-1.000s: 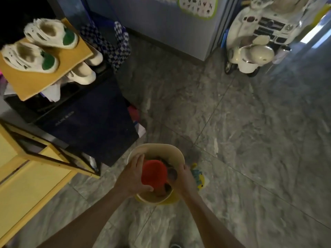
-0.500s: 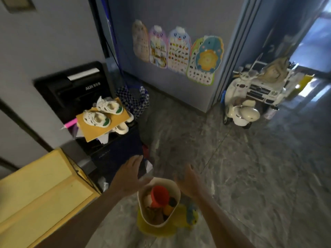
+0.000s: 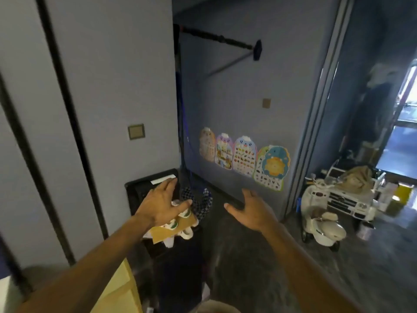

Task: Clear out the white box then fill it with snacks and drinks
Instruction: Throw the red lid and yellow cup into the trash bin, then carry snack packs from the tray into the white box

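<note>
My left hand [image 3: 162,203] is raised in front of me, fingers spread and empty, over the black appliance and the shoes. My right hand [image 3: 251,210] is also up, open and holding nothing. Only the pale rim of the bucket of toys [image 3: 216,307] shows at the very bottom edge of the head view, between my forearms. No white box, snacks or drinks are in view.
A black appliance [image 3: 144,188] stands against the grey wall, with white and green shoes on a brown board [image 3: 174,229] in front. A yellow cabinet [image 3: 119,292] is at lower left. Children's posters [image 3: 244,159] hang on the wall. A ride-on scooter [image 3: 322,222] and toy car [image 3: 354,197] stand at right.
Both hands have let go of the toy bucket and risen. The view has swung up from the floor to the wall, so the bucket dropped to the bottom edge.
</note>
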Action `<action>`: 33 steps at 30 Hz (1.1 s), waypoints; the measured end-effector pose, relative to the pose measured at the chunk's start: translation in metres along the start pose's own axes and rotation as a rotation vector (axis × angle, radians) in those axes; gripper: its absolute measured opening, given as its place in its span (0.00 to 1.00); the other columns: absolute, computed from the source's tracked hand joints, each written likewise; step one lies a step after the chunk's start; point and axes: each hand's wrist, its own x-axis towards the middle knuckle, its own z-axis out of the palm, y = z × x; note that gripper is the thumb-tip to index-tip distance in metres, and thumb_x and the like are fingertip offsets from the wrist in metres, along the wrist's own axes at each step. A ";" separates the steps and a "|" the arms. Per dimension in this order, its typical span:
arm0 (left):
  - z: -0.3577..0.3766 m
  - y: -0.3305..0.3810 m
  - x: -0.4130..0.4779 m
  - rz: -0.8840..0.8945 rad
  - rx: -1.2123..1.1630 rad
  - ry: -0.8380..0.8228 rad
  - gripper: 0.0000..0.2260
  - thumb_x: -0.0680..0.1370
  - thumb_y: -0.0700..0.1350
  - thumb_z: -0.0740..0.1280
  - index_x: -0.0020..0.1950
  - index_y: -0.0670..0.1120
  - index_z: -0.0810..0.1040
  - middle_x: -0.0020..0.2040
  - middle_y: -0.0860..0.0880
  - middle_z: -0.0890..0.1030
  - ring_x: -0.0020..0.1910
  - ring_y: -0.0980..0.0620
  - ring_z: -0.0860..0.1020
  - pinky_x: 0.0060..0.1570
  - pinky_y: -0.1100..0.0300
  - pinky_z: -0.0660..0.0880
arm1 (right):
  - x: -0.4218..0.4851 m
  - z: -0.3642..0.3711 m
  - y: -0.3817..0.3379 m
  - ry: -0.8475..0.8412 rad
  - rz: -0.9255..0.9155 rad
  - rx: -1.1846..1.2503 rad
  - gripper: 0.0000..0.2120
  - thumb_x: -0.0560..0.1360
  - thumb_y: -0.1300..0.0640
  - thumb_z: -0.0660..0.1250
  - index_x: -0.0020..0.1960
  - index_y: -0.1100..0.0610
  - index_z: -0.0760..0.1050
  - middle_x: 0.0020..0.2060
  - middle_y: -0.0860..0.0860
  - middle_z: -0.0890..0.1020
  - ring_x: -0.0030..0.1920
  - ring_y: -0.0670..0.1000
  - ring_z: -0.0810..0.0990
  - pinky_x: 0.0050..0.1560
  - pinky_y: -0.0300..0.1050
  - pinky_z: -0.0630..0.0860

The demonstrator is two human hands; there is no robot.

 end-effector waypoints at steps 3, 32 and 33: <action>-0.048 -0.022 -0.016 -0.032 0.017 0.026 0.48 0.74 0.78 0.55 0.85 0.49 0.54 0.84 0.45 0.61 0.78 0.42 0.68 0.77 0.44 0.66 | 0.008 -0.019 -0.050 0.042 -0.082 0.015 0.55 0.69 0.17 0.58 0.83 0.52 0.58 0.80 0.53 0.68 0.76 0.59 0.72 0.70 0.57 0.75; -0.305 -0.396 -0.565 -1.141 0.422 0.364 0.42 0.77 0.77 0.54 0.81 0.48 0.66 0.77 0.44 0.71 0.70 0.43 0.76 0.68 0.44 0.74 | -0.161 0.261 -0.713 -0.379 -1.090 0.104 0.43 0.78 0.28 0.62 0.80 0.58 0.62 0.78 0.58 0.70 0.73 0.62 0.74 0.68 0.58 0.75; -0.310 -0.400 -0.581 -1.202 0.441 0.382 0.43 0.76 0.78 0.53 0.80 0.48 0.67 0.77 0.44 0.71 0.70 0.43 0.75 0.68 0.43 0.75 | -0.170 0.271 -0.733 -0.389 -1.115 0.121 0.43 0.79 0.28 0.62 0.81 0.58 0.62 0.77 0.58 0.70 0.72 0.63 0.74 0.67 0.58 0.75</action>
